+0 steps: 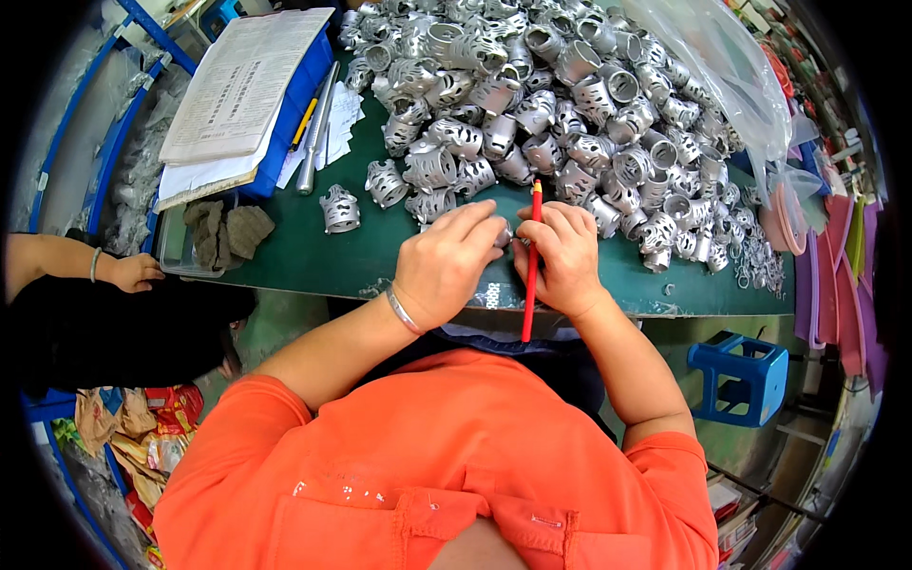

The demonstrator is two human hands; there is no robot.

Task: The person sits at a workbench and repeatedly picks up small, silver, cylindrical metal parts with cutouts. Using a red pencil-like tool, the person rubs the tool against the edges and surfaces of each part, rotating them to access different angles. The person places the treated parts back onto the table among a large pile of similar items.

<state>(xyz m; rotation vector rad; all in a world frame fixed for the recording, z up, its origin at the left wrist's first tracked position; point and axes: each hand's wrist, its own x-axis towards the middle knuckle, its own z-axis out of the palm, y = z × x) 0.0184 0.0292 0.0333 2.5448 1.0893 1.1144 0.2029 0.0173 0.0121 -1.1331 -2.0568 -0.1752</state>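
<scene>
Near the front edge of the green table [370, 256], my two hands almost meet. My left hand [439, 266] is closed around a silver metal piece [504, 234], mostly hidden by the fingers. A red pencil [531, 299] sticks out upright from my right hand [568, 255], whose fingers are bent around it, close to that metal piece. Just beyond them rises a big heap of silver cut-out metal cylinders [456, 138]. One lone cylinder [340, 209] stands apart to the left of the heap.
A blue bin [288, 133] topped with papers [242, 85] stands at the far left, beside a metal rod [313, 142]. A clear tray [190, 266] holds grey-brown cloths. Plastic sheeting [722, 66] covers the right back. Another person's hand [133, 273] is at left; a blue stool [741, 378] at right.
</scene>
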